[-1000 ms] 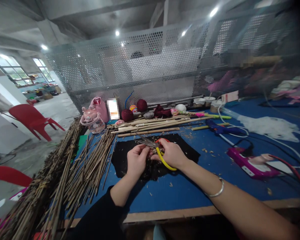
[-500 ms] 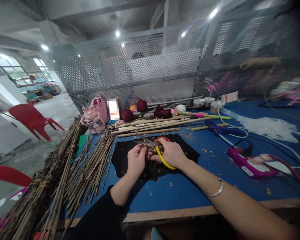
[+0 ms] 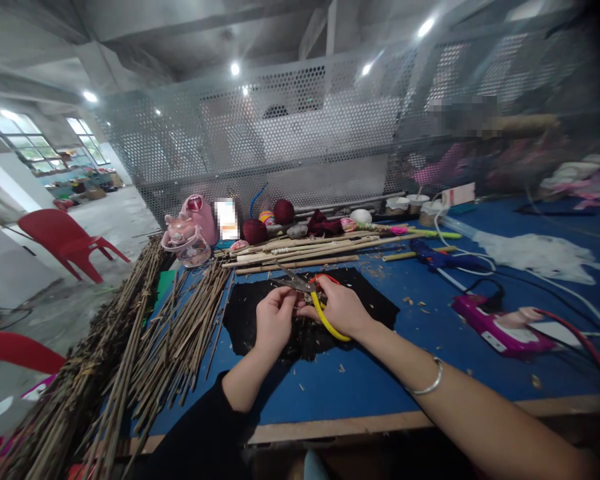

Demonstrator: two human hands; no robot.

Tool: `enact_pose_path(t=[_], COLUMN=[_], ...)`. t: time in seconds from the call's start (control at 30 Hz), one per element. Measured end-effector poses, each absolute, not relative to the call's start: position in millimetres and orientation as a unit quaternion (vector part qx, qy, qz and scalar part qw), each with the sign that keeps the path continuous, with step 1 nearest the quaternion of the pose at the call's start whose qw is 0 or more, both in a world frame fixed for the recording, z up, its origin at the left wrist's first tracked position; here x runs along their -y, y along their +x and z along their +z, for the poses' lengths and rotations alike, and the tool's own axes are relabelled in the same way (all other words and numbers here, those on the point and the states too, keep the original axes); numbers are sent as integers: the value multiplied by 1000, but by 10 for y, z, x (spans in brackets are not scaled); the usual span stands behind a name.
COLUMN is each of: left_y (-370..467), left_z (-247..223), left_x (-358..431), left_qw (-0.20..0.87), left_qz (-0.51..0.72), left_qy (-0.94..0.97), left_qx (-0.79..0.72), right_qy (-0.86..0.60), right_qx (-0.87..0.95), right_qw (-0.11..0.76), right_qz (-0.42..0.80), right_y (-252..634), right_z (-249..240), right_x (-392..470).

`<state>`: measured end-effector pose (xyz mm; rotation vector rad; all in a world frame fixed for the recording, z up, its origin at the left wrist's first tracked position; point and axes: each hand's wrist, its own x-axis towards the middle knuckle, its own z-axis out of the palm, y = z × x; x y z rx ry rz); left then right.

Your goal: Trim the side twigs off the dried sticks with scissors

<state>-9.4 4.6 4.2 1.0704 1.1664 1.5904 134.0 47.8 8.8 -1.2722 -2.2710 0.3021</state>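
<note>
The scissors [image 3: 307, 288] pointed up-left, blades away from the person. The right hand [image 3: 341, 308] gripped their yellow handle; the left hand [image 3: 275, 320] pinched a small piece beside the blades.

left arm: black sleeve [image 3: 200, 433] pushed up | right arm: bare, thin silver bangle [image 3: 429, 382] at wrist

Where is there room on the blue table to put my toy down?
Bare blue table lies between the black cloth, the wooden front edge and the pink device. It is crowded at the left with stick bundles, at the back with yarn balls and poles.
</note>
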Motion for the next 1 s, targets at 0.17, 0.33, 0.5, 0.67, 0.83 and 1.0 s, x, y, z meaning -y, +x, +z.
enact_pose_path(t=[0.17, 0.33, 0.5, 0.67, 0.83, 1.0], left_y=[-74, -51, -54, -58, -75, -93], left_z=[53, 57, 62, 79, 60, 55], left_x=[-23, -3, 6, 26, 17, -11], left_qw=[438, 435, 421, 412, 412, 426], left_qz=[626, 630, 636, 641, 647, 652], left_qy=[448, 447, 451, 453, 447, 428], left_qx=[-464, -462, -463, -463, -459, -458], right_qy=[-440, -441, -463, -475, -468, -469], right_qx=[855, 854, 845, 841, 843, 848], right_qw=[269, 266, 248, 245, 243, 240], right_qz=[55, 75, 99, 84, 103, 66], right_y=[1304, 1308, 1334, 1350, 1341, 1315], right_z=[64, 45, 51, 30, 11, 22], right_x=[-496, -495, -484, -507, -508, -492])
